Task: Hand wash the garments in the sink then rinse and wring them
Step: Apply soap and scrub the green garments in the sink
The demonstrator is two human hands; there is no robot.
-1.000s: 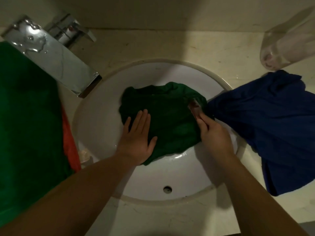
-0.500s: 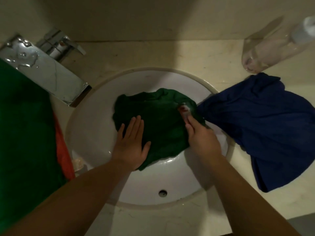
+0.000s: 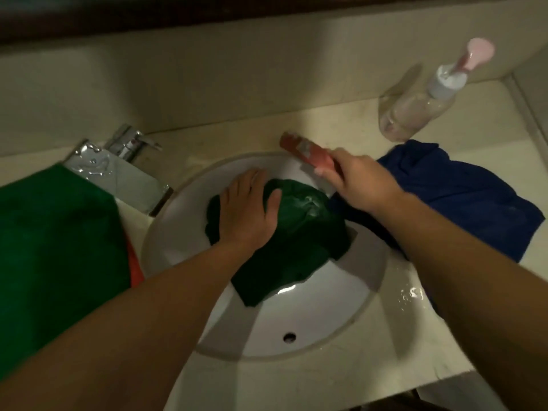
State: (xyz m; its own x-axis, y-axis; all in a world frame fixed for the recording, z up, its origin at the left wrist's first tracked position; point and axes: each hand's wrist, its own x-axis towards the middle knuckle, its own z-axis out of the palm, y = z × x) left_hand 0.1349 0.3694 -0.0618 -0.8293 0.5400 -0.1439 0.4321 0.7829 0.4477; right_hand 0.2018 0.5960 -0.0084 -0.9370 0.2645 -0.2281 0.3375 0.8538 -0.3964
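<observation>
A dark green garment (image 3: 299,244) lies wet in the white round sink (image 3: 320,315), with a patch of white suds near its far side. My left hand (image 3: 246,209) presses flat on the garment's left part, fingers straight. My right hand (image 3: 360,182) grips a reddish bar of soap (image 3: 305,151) and holds it raised above the sink's far rim, clear of the cloth. A blue garment (image 3: 462,194) is spread on the counter to the right, its edge hanging over the sink rim.
A chrome tap (image 3: 118,170) juts over the sink from the far left. A large green cloth (image 3: 53,253) with an orange piece (image 3: 135,265) beneath covers the left counter. A clear pump bottle (image 3: 421,105) lies on the counter at the back right. Water pools by the right rim.
My right hand has lifted the soap off the green garment and up toward the far rim. My left hand slid farther up the cloth. The view has tilted upward.
</observation>
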